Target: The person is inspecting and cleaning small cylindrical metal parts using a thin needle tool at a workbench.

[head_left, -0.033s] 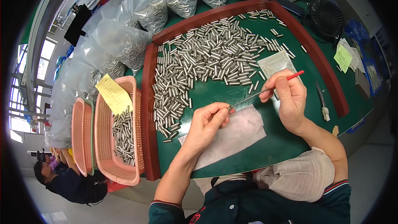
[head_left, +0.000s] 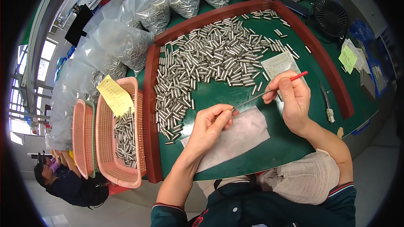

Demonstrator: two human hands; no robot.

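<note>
My left hand [head_left: 209, 125] pinches a small metal tube [head_left: 232, 110] at its fingertips, above a white cloth [head_left: 246, 136] on the green work surface [head_left: 219, 94]. My right hand [head_left: 293, 100] holds a thin metal rod with a red handle [head_left: 269, 93]. The rod's tip meets the end of the tube. A wide heap of several identical metal tubes [head_left: 210, 59] lies spread just beyond both hands.
A red-brown rim [head_left: 150, 109] frames the green surface. Left of it stand pink baskets [head_left: 107, 151], one holding tubes and a yellow note [head_left: 115, 96]. Clear bags of tubes [head_left: 126, 44] line the back. A printed sheet [head_left: 280, 64], a small tool [head_left: 327, 106], a black fan [head_left: 332, 17] and another person [head_left: 63, 183] are nearby.
</note>
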